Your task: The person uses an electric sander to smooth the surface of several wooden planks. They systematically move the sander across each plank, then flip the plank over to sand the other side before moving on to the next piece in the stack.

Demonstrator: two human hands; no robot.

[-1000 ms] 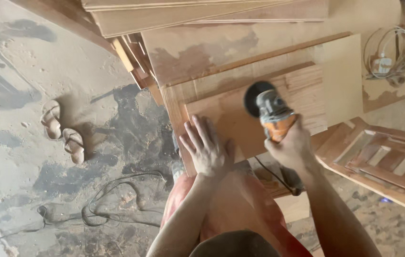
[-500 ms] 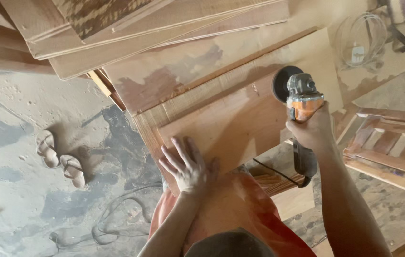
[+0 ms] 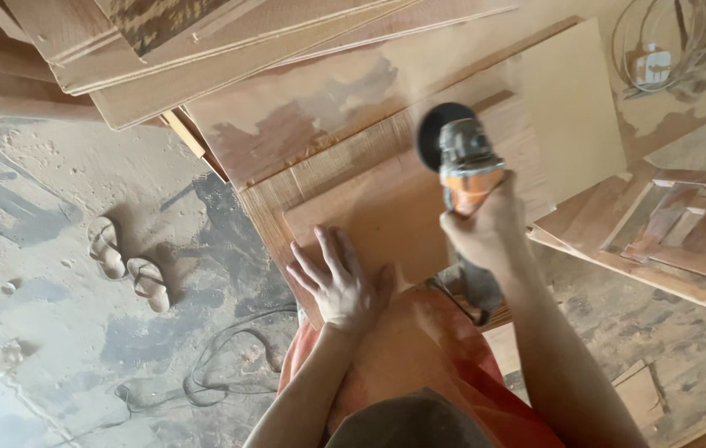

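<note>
Sanding in hand: right hand (image 3: 485,232) wrapped tight round orange angle grinder (image 3: 462,163), disc on wooden panel (image 3: 386,207) atop the bench. Left hand (image 3: 343,286) spread flat, empty, pinning panel's near edge. Next calls for steady, even passes.

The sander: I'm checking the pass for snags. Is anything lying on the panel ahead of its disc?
Nothing visible does. The sander in the right hand has bare wood panel around its disc; the left hand presses down nearer the person.

dusty concrete floor (image 3: 29,332), pair of sandals (image 3: 129,264), coiled black cable (image 3: 212,373), stacked wooden boards (image 3: 228,50)
</note>
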